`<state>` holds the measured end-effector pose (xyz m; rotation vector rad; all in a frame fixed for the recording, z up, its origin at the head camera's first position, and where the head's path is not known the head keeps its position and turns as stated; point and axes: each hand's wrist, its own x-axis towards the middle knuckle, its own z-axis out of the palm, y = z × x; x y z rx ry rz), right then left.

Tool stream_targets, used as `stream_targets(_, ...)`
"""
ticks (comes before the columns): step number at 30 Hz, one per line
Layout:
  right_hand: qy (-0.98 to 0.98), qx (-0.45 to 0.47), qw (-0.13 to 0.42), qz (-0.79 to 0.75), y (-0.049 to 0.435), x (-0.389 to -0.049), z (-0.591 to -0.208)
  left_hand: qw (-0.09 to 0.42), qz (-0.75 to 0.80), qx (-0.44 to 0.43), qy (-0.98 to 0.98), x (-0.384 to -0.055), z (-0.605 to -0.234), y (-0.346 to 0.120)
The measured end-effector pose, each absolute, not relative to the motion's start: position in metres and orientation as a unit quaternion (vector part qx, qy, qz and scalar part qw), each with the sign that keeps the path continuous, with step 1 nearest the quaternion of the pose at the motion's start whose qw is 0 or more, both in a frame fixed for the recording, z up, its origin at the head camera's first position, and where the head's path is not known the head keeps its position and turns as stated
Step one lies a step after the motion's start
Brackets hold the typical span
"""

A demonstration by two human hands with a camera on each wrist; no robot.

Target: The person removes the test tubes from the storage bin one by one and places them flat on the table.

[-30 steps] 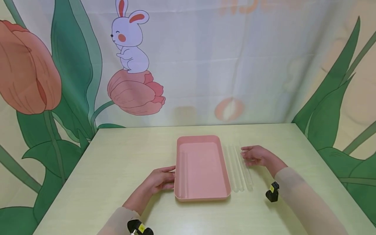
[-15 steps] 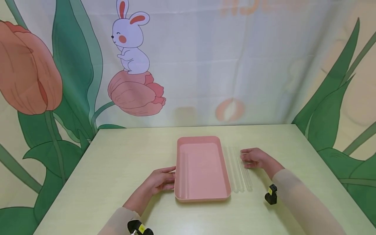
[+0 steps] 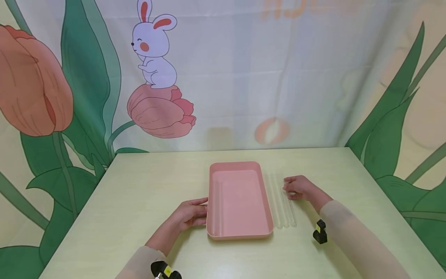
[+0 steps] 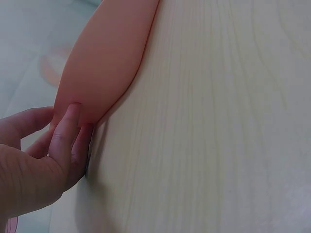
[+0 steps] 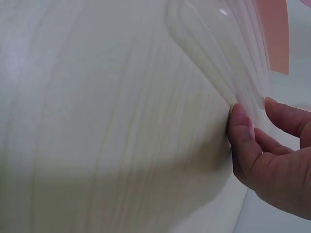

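A pink rectangular tray [image 3: 242, 205] lies on the table, with a clear tube [image 3: 218, 209] lengthwise along its left side. My left hand [image 3: 189, 214] rests against the tray's left wall, its fingertips touching the pink side [image 4: 104, 63] in the left wrist view. Right of the tray, several clear test tubes [image 3: 278, 205] with rounded near ends lie side by side. My right hand [image 3: 299, 187] pinches the rightmost test tube [image 3: 292, 215] near its far end. In the right wrist view, thumb and fingers stand on either side of that clear tube [image 5: 204, 58].
The pale wood-grain table [image 3: 156, 174] ends at a cloth backdrop [image 3: 226, 77] printed with tulips and a rabbit. Black wrist cameras sit on the left sleeve [image 3: 139, 263] and the right sleeve [image 3: 355, 236].
My right hand has shifted slightly left with the rightmost test tube, bringing it closer to the other tubes. The left hand and the tray have stayed in place.
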<state>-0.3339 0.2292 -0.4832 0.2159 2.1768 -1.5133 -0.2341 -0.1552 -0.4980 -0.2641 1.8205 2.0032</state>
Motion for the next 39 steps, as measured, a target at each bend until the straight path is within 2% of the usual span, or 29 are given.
stream_targets(26, 0.816, 0.108, 0.236, -0.517, 0.223, -0.335, -0.479, 0.207, 0.715, -0.107, 0.659, -0.235, -0.501, -0.154)
stream_targets(39, 0.833, 0.063, 0.233, -0.498, 0.231, -0.328, -0.456, 0.207, 0.711, -0.103, 0.664, -0.235, -0.499, -0.155)
